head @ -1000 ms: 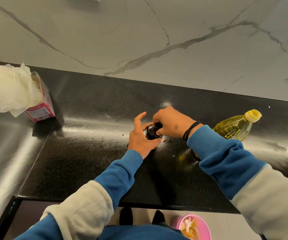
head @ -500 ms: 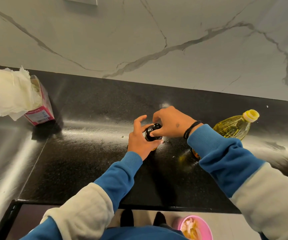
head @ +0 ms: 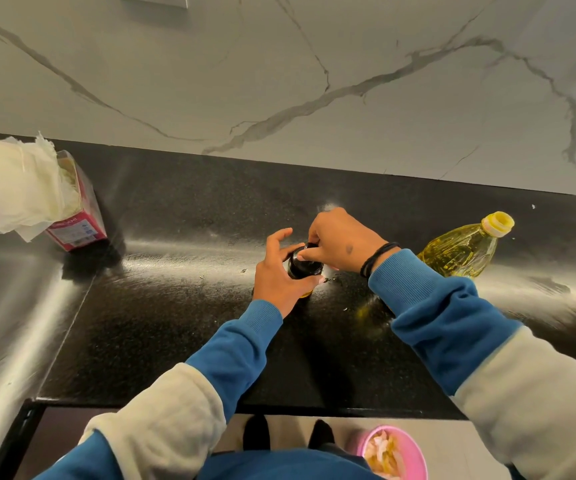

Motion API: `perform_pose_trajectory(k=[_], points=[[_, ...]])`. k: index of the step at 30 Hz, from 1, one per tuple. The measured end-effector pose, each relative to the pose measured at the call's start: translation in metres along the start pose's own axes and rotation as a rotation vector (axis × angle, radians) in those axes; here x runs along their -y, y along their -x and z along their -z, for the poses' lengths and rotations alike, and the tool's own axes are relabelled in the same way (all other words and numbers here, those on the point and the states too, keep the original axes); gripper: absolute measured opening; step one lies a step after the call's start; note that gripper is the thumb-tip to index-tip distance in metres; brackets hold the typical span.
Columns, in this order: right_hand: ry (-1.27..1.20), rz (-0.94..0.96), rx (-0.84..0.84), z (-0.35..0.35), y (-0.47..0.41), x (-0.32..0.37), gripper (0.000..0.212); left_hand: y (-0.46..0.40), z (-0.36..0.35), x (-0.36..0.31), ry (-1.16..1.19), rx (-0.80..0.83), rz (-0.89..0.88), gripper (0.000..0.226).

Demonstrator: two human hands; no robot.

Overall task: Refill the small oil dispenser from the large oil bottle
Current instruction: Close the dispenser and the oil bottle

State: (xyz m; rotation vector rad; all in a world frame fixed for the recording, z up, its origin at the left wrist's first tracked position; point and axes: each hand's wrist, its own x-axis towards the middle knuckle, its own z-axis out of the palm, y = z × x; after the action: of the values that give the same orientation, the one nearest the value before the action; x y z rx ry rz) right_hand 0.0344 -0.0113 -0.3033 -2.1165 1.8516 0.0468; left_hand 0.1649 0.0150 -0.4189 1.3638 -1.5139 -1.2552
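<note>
The small oil dispenser stands on the black counter, a dark-topped little bottle with a sliver of yellow oil showing at its base. My left hand wraps around its body. My right hand pinches the black cap on top with thumb and fingers. The large oil bottle, clear plastic full of yellow oil with a yellow cap on, stands upright to the right, behind my right sleeve. Much of the dispenser is hidden by my hands.
A pink tissue box with white tissues bulging out sits at the far left. Small oil drops and crumbs lie near the dispenser. A marble wall backs the counter. A pink bowl sits on the floor below.
My right hand's fingers have shifted round the cap, as in a twist. The left hand keeps its hold on the dispenser. The large bottle has not moved.
</note>
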Motion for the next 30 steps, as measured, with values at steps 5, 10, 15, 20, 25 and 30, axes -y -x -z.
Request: perform_pose_trajectory(k=[5,10,15,20,25,30], points=[[0.003,-0.006,-0.042,0.0,0.007,-0.005,0.047,0.005,0.002,-0.009,0.045,0.034,-0.045,0.122],[-0.022,-0.004,-0.135,0.002,0.015,-0.009,0.054,0.011,-0.005,-0.019,0.016,-0.026,-0.123,0.123],[-0.092,-0.019,-0.255,0.007,0.029,-0.014,0.037,0.022,-0.007,-0.041,0.023,-0.164,-0.292,0.125],[-0.178,-0.003,-0.288,0.018,0.048,-0.02,0.035,0.031,-0.011,-0.058,0.027,-0.19,-0.496,0.118],[-0.224,0.044,-0.245,0.024,0.073,-0.031,0.034,0.046,-0.037,-0.096,0.163,-0.313,-0.599,0.091],[-0.175,0.072,-0.187,0.035,0.11,-0.058,0.008,0.063,-0.072,-0.135,0.319,-0.208,-0.718,0.049]])
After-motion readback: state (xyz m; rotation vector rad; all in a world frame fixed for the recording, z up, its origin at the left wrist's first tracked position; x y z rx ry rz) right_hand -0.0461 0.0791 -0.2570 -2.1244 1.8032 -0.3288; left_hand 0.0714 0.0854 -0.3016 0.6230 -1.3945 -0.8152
